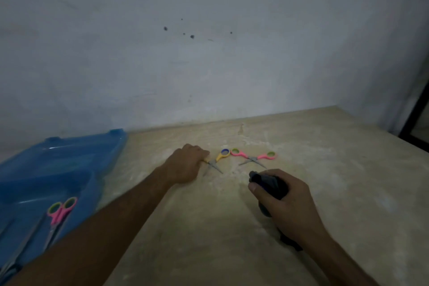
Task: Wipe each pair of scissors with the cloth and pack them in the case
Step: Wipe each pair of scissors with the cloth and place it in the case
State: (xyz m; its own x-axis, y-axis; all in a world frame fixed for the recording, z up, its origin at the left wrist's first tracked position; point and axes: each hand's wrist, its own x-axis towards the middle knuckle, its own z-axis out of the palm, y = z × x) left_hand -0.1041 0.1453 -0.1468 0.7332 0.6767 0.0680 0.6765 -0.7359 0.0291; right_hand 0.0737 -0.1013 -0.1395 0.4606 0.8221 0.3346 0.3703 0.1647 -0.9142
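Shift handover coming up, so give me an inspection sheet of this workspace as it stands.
Surface: beige table, pale scuffs and smears, set against the wall.
Job's things: yellow scissors and pink scissors lie open on the table, apart; second pink pair lies shut in the open blue case at left; dark cloth bunched in the right hand.
Clutter: nothing seen.
Grippers: left hand on one handle of the yellow scissors; right hand closed around the cloth.
Cables: nothing seen.
Surroundings: grey wall with a few dark spots; dark frame at far right; dim light.
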